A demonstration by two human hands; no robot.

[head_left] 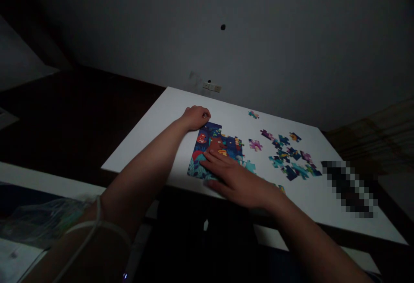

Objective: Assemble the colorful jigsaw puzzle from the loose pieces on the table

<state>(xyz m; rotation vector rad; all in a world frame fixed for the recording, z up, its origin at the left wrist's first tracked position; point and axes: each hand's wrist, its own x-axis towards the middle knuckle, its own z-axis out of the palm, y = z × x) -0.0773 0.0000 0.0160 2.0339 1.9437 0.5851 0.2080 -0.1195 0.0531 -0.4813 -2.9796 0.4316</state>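
A partly assembled jigsaw puzzle (215, 143) in dark blue, red and teal lies near the front edge of the white table. My right hand (231, 177) rests flat across its lower part, fingers stretched out and covering some of the picture. At the puzzle's far left corner is my left hand (196, 117), its fingers curled in against the tabletop; whatever may be inside them is hidden. A loose pink-purple puzzle piece (255, 145) lies just right of the assembled part.
Several loose puzzle pieces (293, 153) are scattered on the right of the table (147, 132). One piece (253, 114) lies alone toward the back. A pixelated dark object (349, 188) sits at the right edge. Behind the table rises a grey wall with a socket strip (211, 87).
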